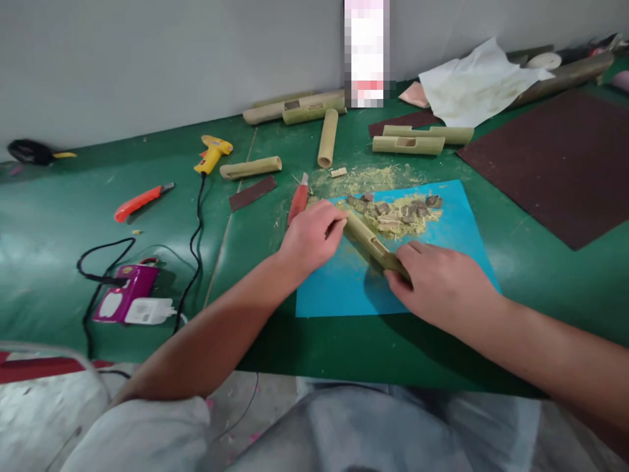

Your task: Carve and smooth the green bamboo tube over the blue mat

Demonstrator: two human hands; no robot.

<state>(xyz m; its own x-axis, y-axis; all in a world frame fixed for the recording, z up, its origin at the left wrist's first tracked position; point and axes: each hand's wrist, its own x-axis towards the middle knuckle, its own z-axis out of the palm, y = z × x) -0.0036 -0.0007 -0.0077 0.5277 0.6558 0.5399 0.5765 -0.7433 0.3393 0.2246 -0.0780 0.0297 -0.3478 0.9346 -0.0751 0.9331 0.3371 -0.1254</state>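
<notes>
A bamboo tube with a small rectangular cut-out slants above a blue sheet. My left hand pinches its upper left end, and my right hand is wrapped round its lower right end. Behind the tube, a heap of shavings and dark scraps lies on the sheet. A red-handled knife rests just beyond my left hand, its lower part partly hidden. The ends of the tube are covered by my fingers.
On the green table at the left lie an orange cutter, a yellow glue gun with a black cord, and a purple power strip. Several bamboo pieces stretch along the back. A dark brown sheet lies right.
</notes>
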